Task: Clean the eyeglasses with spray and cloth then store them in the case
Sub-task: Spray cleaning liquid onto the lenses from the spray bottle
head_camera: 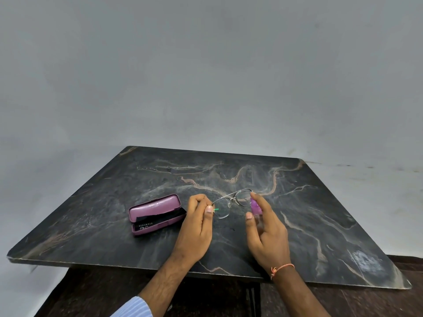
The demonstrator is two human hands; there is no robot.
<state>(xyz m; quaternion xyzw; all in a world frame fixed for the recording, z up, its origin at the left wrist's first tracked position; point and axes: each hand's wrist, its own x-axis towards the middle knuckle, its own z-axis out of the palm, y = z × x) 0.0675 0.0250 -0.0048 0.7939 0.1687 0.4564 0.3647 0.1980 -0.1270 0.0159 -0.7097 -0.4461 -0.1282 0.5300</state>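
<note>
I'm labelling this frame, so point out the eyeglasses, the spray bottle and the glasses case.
eyeglasses (pixel 221 210): head view, on the nearer lens.
spray bottle (pixel 255 205): head view, on its purple body.
glasses case (pixel 153 207): head view, on the open lid.

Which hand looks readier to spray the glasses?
The right hand: it holds the purple spray bottle beside the lenses, while the left hand pinches the eyeglasses.

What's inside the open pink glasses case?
Inside the pink case lies a dark folded cloth with some pale lettering. Whatever is under the cloth is covered. The eyeglasses are not in it; the left hand holds them.
</note>
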